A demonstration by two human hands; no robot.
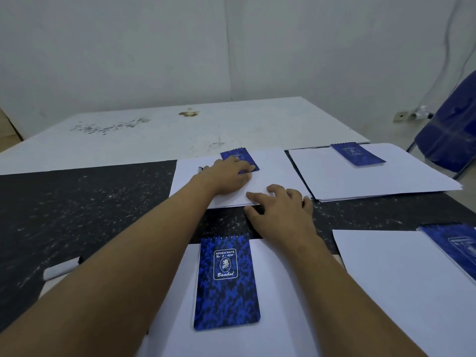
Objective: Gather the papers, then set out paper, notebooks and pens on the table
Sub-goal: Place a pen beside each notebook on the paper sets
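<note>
1. Closest to the camera, a blue notebook (pixel 226 282) lies flat on a white sheet of paper (pixel 283 305). To its left a pen (pixel 60 269) rests on the black mat (pixel 90 202).
2. At the near right, a second sheet (pixel 394 279) carries another notebook (pixel 457 244), cut off by the frame edge.
3. The right hand (pixel 283 212) rests at the near edge of the middle paper stack (pixel 273 168). Its fingers (pixel 258 195) are loosely spread, tips on the paper and thumb at the edge. I cannot tell whether they pinch it.
4. The left hand (pixel 229 176) lies flat on the same stack, its straight fingers (pixel 244 166) touching a small notebook (pixel 237 155). A dark pen tip (pixel 201 169) shows just beside the wrist.
5. Farther right, a paper stack (pixel 373 176) holds a fourth notebook (pixel 358 157).
6. Beyond lies the bare white table (pixel 154 135).
</note>
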